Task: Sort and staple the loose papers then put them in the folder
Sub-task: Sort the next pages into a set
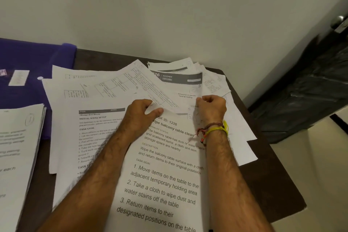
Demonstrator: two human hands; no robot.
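Observation:
Loose printed papers point(113, 88) lie fanned out over a dark brown table point(273, 184). My left hand point(138, 114) pinches the lower edge of a table-printed sheet point(143, 79) near the middle of the pile. My right hand point(211, 108) is closed on the edge of a sheet with a dark "KITCHEN" header point(177, 78). Under both forearms lies a large-print page point(165, 181) headed "Wipe balcony table clean". A purple folder point(28, 73) rests at the back left, partly under the papers. No stapler is in view.
A neat stack of papers point(17, 152) sits at the left edge of the table. The white wall point(169, 15) stands right behind the table. At the right are a dark door with a metal knob point(339, 21) and a black bag point(305, 96) on the floor.

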